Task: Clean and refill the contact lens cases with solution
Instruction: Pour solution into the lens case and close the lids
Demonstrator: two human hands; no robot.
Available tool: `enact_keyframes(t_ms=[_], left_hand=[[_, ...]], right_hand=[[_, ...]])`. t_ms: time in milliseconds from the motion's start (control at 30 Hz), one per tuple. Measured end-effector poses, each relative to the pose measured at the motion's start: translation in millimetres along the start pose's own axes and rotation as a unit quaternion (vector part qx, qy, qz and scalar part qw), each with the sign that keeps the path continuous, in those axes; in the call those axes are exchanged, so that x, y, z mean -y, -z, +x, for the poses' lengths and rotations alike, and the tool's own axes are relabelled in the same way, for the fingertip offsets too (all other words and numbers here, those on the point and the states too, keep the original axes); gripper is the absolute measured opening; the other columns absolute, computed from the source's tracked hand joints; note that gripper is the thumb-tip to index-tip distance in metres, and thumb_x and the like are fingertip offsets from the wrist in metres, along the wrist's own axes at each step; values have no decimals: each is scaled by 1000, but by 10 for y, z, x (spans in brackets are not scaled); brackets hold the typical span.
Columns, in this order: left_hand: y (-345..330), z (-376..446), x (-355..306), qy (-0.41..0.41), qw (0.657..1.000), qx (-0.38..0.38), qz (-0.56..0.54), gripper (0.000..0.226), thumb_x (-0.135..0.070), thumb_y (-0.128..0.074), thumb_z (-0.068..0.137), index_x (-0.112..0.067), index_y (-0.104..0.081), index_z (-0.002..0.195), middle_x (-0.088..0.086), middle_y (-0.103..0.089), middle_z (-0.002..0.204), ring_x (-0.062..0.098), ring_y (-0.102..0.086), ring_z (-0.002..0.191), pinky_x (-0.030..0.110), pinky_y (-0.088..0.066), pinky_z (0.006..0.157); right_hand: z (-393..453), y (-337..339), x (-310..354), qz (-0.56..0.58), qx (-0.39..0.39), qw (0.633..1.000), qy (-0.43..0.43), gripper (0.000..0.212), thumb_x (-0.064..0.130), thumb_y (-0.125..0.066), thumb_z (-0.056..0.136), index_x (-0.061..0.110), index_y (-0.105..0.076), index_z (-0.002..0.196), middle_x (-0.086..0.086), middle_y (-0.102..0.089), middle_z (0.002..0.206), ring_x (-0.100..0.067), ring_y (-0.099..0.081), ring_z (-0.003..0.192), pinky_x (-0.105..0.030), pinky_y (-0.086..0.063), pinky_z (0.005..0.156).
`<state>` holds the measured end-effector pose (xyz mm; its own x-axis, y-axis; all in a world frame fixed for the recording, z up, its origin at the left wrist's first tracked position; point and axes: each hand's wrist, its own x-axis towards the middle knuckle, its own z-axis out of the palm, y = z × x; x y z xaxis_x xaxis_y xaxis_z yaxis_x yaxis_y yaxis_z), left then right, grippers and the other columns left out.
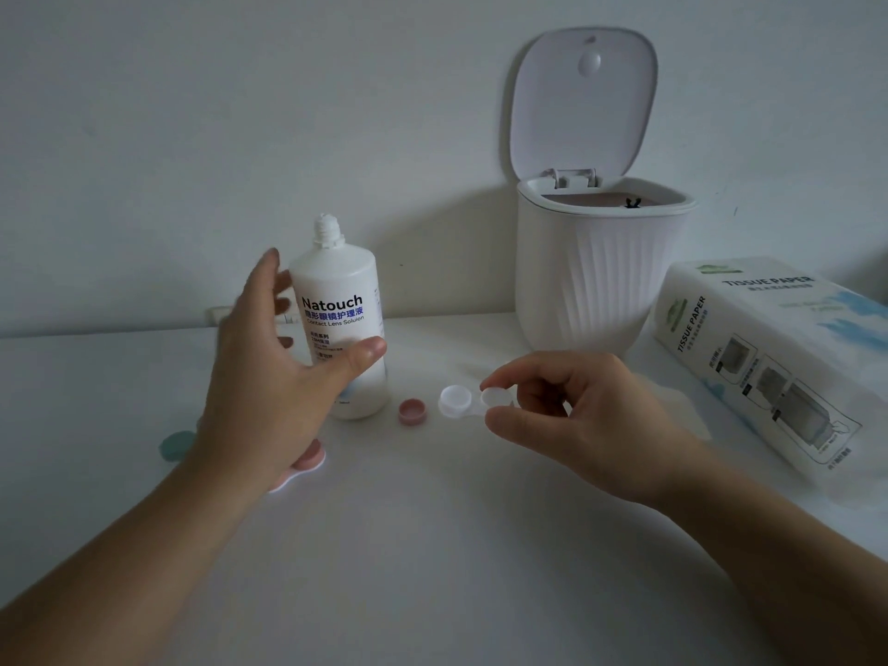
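On the table, the left hand is spread wide around the uncapped solution bottle, fingers straight, though I cannot tell whether it touches. The right hand pinches one end of the clear lens case, both wells uncovered. A pink cap lies between bottle and case; a second case sits under the left wrist.

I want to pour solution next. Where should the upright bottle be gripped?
Wrap the left hand round the solution bottle at its straight cylindrical middle, coming from its left side. It stands upright and uncapped, so keep it level until it is over the clear lens case.
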<state>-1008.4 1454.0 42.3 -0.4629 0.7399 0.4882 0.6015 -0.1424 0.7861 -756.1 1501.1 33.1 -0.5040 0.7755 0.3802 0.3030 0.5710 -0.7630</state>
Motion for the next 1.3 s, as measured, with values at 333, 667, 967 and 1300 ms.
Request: enact_keyframes(t_ms=[333,667,967,1300], left_hand=[[-40,-220,-151,-207,960,187,-40,49,-52,-80,75,-31,-67,117,-8,-64,99,13,-55,82,9,-38,69],[-87,-225,-62,-116,943,306,-65,27,-45,-88,69,-36,-77,92,-19,-68,78,2,-59,70,7,-40,63],[-82,-199,-43,-97,935,336,-66,18,-39,-86,73,-35,-77,88,-25,-58,63,-3,-48,56,6,-34,55],[-75,-188,4,-91,927,359,-60,22,-50,-81,73,-39,-76,92,-22,-65,72,-1,-47,58,9,-36,55]], right_hand=[[-17,-1,54,10,28,1000,5,25,49,-70,73,35,-74,93,9,-45,59,-13,-43,55,-31,-42,58],[-30,5,61,19,45,999,4,12,30,-79,81,33,-75,92,9,-45,60,-12,-42,57,-40,-43,64],[44,96,-10,48,-33,997,-43,13,31,-73,89,27,-73,101,-2,-59,63,-7,-63,57,-22,-50,57],[125,76,-256,-266,-61,946,-176,40,68,-67,69,38,-63,94,11,-56,65,-1,-53,61,-23,-36,54]])
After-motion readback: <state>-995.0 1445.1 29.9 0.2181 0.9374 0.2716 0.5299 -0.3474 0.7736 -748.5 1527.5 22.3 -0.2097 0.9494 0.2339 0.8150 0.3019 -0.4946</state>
